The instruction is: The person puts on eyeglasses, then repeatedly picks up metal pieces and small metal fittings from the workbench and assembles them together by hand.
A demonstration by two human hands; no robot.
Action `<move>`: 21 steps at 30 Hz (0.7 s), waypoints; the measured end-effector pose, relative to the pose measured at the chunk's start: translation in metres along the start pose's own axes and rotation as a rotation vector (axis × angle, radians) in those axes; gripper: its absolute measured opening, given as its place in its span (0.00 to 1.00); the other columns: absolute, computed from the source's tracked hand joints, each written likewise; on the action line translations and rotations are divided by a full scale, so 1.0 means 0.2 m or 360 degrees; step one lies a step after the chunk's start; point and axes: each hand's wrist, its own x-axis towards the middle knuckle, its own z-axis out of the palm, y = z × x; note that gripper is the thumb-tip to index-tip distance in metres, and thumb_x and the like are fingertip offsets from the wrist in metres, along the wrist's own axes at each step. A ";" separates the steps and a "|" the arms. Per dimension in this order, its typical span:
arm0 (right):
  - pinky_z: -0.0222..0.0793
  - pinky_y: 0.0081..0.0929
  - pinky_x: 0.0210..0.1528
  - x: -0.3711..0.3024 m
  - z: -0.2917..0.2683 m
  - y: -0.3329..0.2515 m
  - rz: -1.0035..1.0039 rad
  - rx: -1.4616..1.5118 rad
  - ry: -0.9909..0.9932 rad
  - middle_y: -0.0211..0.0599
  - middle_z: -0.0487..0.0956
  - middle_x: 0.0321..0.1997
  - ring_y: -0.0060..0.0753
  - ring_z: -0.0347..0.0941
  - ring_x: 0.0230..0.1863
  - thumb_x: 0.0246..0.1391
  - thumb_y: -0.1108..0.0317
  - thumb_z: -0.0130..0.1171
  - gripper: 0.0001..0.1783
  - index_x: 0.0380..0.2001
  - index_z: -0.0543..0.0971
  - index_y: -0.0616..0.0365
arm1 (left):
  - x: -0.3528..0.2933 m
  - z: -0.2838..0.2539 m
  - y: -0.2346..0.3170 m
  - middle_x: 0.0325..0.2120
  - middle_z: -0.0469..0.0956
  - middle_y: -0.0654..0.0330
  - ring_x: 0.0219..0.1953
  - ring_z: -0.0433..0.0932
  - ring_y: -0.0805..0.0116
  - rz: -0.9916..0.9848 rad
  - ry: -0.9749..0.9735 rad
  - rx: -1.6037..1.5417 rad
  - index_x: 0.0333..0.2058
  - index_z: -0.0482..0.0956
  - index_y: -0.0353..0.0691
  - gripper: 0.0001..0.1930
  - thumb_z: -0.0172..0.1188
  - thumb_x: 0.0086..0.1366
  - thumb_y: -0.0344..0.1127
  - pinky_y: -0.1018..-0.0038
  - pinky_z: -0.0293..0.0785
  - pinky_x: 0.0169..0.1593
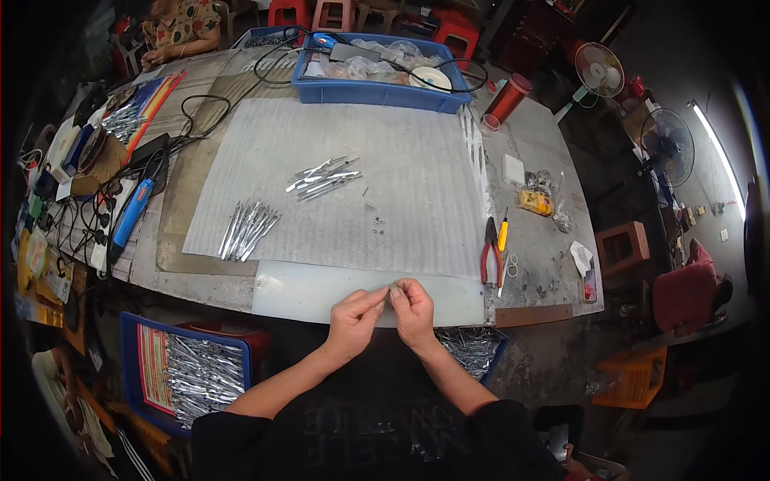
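Metal glinted faintly between the fingertips of both hands, which met at the near edge of the workbench [545,297]. The left hand [354,309] and the right hand [414,302] were pinched narrowly together, thumbs against forefingers, on a tiny metal part [391,289] too small to make out. It was held just above a pale plastic sheet [305,298] at the bench's near rim.

Judging by the pinch, work this fine would go best with both wrists steadied near the bench edge and the part kept over the sheet, so that anything dropped stayed findable.

On a grey corrugated mat [417,160] beyond the hands lay two loose bundles of thin metal rods: one [247,229] to the left, another [322,178] nearer the middle. A few specks of small hardware [377,223] sat between them and the hands. Red-handled pliers [489,250] and a yellow-handled screwdriver [503,235] lay to the right of the mat.

A blue plastic tray [377,92] at the far side held clear bags, cables and a white tape roll. Below the bench, a blue crate [132,361] on the left was heaped with more metal rods, and another bin [473,349] under the right hand held the same.
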 end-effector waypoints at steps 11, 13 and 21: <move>0.58 0.12 0.26 0.01 -0.01 0.01 0.0050 0.0017 0.0003 0.24 0.68 0.22 0.11 0.59 0.25 0.51 0.72 0.49 0.05 0.27 0.69 0.64 | 0.00 0.01 -0.01 0.22 0.69 0.66 0.21 0.64 0.82 -0.0057 -0.0020 -0.0114 0.41 0.74 0.37 0.13 0.51 0.56 0.22 0.86 0.60 0.24; 0.58 0.12 0.27 -0.03 -0.01 0.00 -0.0046 0.0056 0.0054 0.24 0.68 0.23 0.11 0.59 0.25 0.51 0.72 0.49 0.05 0.27 0.69 0.64 | 0.01 0.01 -0.01 0.22 0.68 0.66 0.20 0.63 0.83 0.0378 -0.0036 0.0170 0.41 0.74 0.37 0.13 0.50 0.56 0.23 0.87 0.59 0.21; 0.58 0.11 0.27 -0.01 -0.01 -0.06 0.0125 0.0381 0.0002 0.23 0.67 0.22 0.11 0.59 0.25 0.53 0.71 0.48 0.06 0.27 0.69 0.63 | 0.01 0.02 0.03 0.20 0.71 0.61 0.22 0.67 0.77 0.0330 0.0002 0.0295 0.40 0.74 0.34 0.13 0.52 0.54 0.21 0.83 0.64 0.26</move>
